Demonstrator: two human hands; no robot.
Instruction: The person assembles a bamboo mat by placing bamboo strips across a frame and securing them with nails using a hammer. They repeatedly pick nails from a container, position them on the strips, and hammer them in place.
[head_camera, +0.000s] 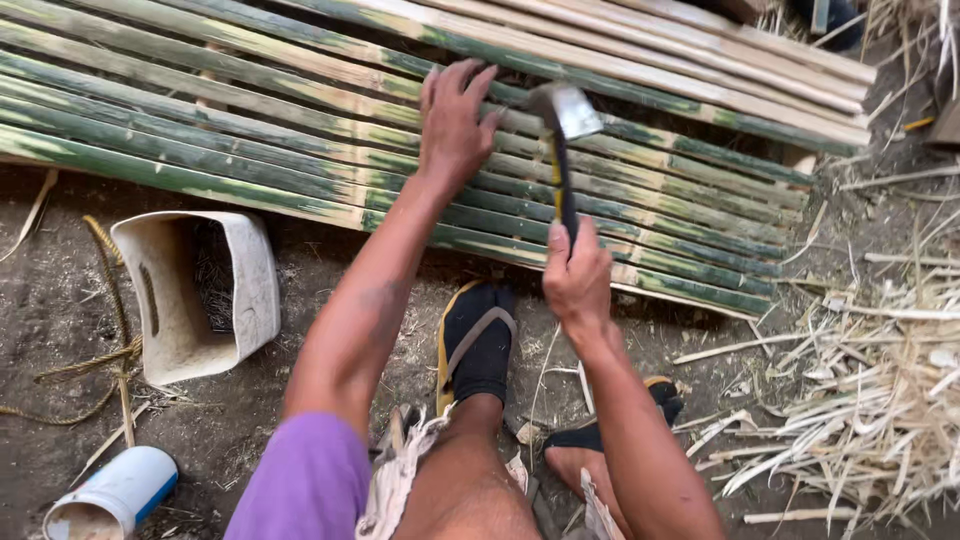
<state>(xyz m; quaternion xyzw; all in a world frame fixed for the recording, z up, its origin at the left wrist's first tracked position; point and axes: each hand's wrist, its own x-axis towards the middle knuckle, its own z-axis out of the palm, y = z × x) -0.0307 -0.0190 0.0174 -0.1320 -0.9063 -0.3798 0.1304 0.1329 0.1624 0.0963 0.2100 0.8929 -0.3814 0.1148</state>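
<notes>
**Hammer raised over split bamboo on a dirt yard**

Bare, dusty earth littered with shavings runs under everything, and across it lies a mat of long split bamboo slats (300, 130), green and pale, laid side by side; both ends run past the picture's edges. The person's left hand (455, 120) rests flat on the slats, fingers spread apart and holding nothing. Just beside it, the right hand (577, 280) is clamped around the dark handle of a hammer with a grey metal head and a yellow stripe on its shaft (563, 150); the head sits over the slats near the left fingertips, blurred, so whether it touches the bamboo cannot be told. Below, two feet in black split-toe shoes (480, 340) stand on the ground, the right one half hidden behind the forearm. Off to the left lies a dirty white plastic tub (255, 290), tipped on its side, with a frayed yellowish rope (115, 300) beside it. A white and blue cylindrical container (115, 495) is partly cut off at the bottom. Pale bamboo strips (870, 400) pile up at the right.
</notes>
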